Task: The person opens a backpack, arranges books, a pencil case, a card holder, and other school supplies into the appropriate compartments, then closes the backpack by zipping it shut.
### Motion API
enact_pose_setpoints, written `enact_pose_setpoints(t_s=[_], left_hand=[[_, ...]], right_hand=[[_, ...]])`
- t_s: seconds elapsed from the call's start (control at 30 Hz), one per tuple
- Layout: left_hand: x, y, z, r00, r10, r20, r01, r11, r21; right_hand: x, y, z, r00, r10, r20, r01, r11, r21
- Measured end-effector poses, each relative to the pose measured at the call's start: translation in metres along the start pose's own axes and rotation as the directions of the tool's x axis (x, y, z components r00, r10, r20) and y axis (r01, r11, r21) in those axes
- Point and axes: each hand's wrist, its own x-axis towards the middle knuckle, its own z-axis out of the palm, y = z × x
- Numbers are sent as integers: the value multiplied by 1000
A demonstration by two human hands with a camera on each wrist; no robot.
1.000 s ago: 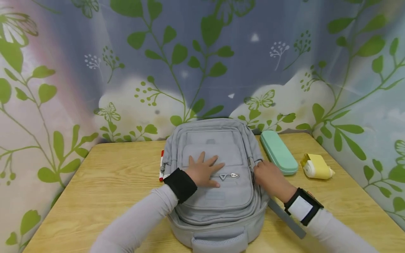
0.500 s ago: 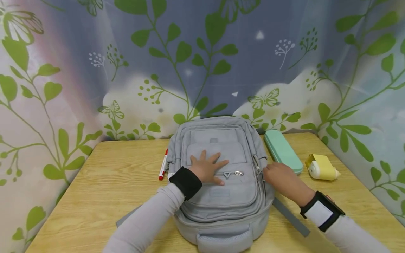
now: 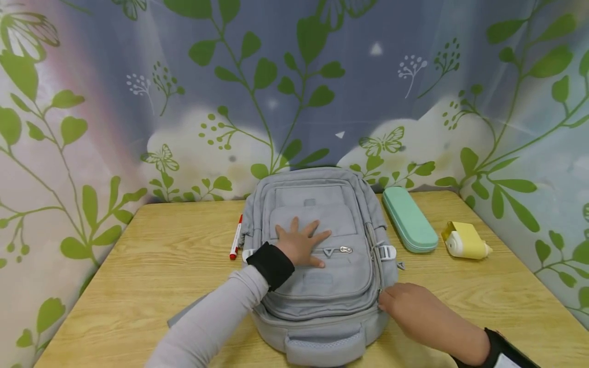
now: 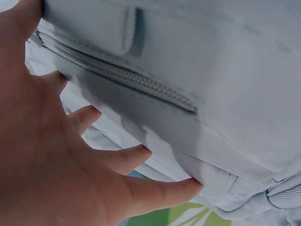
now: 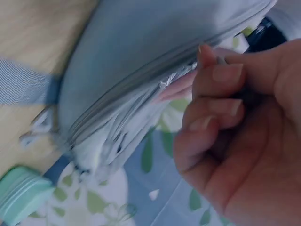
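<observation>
A light grey backpack (image 3: 338,280) lies front up on the table, its carry handle (image 3: 325,347) toward me. My left hand (image 3: 299,246) rests on the front panel with fingers spread, beside the front pocket's zipper (image 4: 117,75). Along the bag's right side runs the main compartment's zipper (image 3: 374,248), which is parted above my right hand. Down at the lower right corner, that right hand (image 3: 421,314) has its fingers curled and pinches the zipper pull. In the right wrist view the fingers (image 5: 207,110) hide most of the pull, and the opened edge shows beside them.
Right of the bag lie a mint green pencil case (image 3: 410,220) and a yellow and white object (image 3: 466,240). A red and white marker (image 3: 236,237) is on the left. A grey strap (image 3: 186,309) sticks out under the left sleeve. A printed curtain (image 3: 294,102) hangs behind.
My right hand has slid down the bag's right edge toward me, and the zipper has parted behind it. The left hand stays on the front panel. A white side buckle has come into view.
</observation>
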Motion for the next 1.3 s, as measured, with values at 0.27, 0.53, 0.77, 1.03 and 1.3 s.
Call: enact_pose_setpoints(t_s=[0.27, 0.53, 0.77, 1.03, 1.3], left_hand=[[-4, 2, -1, 1000, 0, -24, 0, 1000, 13], [14, -6, 15, 996, 12, -93, -13, 1000, -9], [-15, 5, 3, 984, 102, -146, -121, 984, -129], [-45, 37, -13, 840, 528, -130, -525, 725, -446], [-56, 50, -12, 812, 584, 22, -363, 533, -764]], right_hand=[[9, -31, -8, 981, -169, -94, 174, 983, 56], [28, -42, -17, 985, -159, -61, 168, 968, 187], [24, -28, -26, 993, 106, -58, -85, 953, 291], [25, -26, -26, 958, 232, -168, -141, 893, 427], [22, -21, -27, 978, 127, -163, -46, 902, 429]])
